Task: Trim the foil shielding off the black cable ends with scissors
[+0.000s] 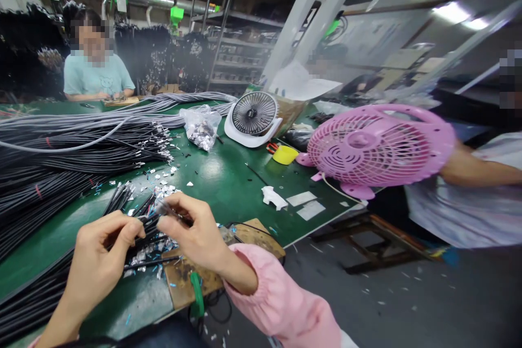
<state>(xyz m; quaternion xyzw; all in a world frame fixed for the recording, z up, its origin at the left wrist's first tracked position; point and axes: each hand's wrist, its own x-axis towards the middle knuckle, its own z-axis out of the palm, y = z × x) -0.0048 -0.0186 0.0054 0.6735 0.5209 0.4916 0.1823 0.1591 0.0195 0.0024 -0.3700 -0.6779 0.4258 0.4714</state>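
My left hand [104, 253] is closed, thumb against forefinger, on what looks like a black cable among the bundle at the table's near edge. Just to its right my right hand [196, 228] has its fingers bent together around a thin dark object, blurred and partly hidden by the fingers. Beneath both hands lie black cables [44, 283] with their ends toward the right. Silvery and blue scraps [141, 255] are strewn around those ends. A worn wooden board [179, 288] with a green strap [197, 293] sits below my right hand.
Bundles of black cables [81, 157] and grey cables [155, 106] cover the table's left. Farther off stand a bag of scraps [202, 128], a small white fan [253, 117], yellow tape [285, 155] and a pink fan [367, 147]. One person [98, 73] sits opposite; another's arm [473, 167] is at right.
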